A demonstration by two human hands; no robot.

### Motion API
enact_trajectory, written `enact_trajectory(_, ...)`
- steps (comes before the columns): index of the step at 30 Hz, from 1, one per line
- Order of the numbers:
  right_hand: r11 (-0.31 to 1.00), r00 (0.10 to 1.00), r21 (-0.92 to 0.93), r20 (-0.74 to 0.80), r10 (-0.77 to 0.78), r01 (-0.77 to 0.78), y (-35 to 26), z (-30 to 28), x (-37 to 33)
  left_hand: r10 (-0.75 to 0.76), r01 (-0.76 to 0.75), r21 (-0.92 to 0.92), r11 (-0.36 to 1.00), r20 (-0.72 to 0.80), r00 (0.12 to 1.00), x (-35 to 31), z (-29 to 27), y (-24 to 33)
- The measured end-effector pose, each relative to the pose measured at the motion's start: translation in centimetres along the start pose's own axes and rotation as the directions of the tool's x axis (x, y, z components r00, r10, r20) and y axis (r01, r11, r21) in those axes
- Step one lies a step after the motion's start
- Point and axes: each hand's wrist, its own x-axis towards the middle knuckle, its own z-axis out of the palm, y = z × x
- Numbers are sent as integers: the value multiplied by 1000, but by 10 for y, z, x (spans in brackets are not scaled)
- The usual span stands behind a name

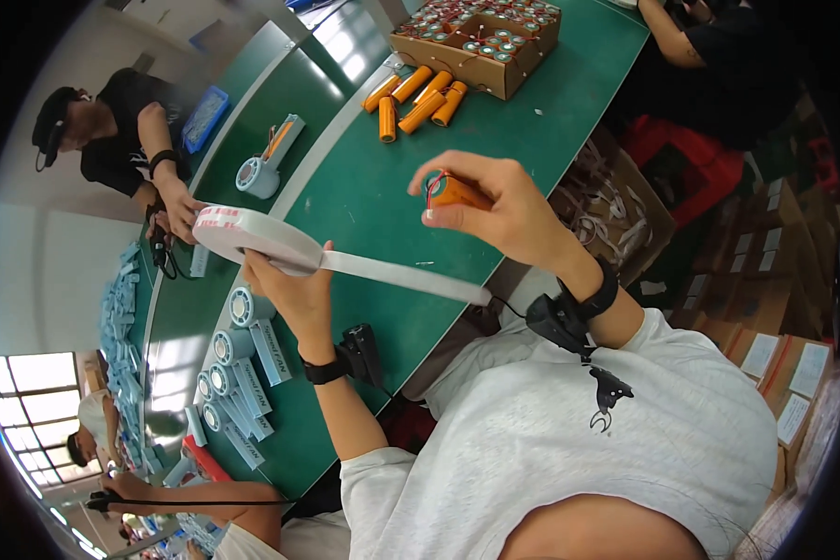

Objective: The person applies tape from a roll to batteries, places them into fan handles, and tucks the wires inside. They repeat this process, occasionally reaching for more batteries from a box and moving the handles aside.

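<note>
My left hand is wrapped round a roll of white tape with red print on its outer face. From the roll a loose white strip stretches right, its free end near my lap. My right hand grips an orange cylindrical battery with red wires at its end, held above the green table. The palm hides part of the battery. Several more orange batteries lie beyond, near a cardboard box packed with upright batteries.
Light-blue handheld fans lie in a row at my left; another fan sits farther off. A co-worker works across the table. An open carton of white strips and a red stool stand at the right.
</note>
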Motion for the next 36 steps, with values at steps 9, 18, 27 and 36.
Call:
enact_trajectory(9,859,966,442,141,217,-257,0,73,56,55,-56,148,987,8,998,-8,1,2)
enact_trajectory(18,964,994,256,99,50,-74,24,123,70,32,-35,191,981,18,999,-8,6,-9)
enact_trajectory(27,864,978,498,-141,157,-67,31,119,72,5,-10,301,953,17,1000,-6,7,25)
enact_trajectory(36,411,758,910,-234,609,-49,57,50,112,171,-222,273,936,201,965,26,39,71)
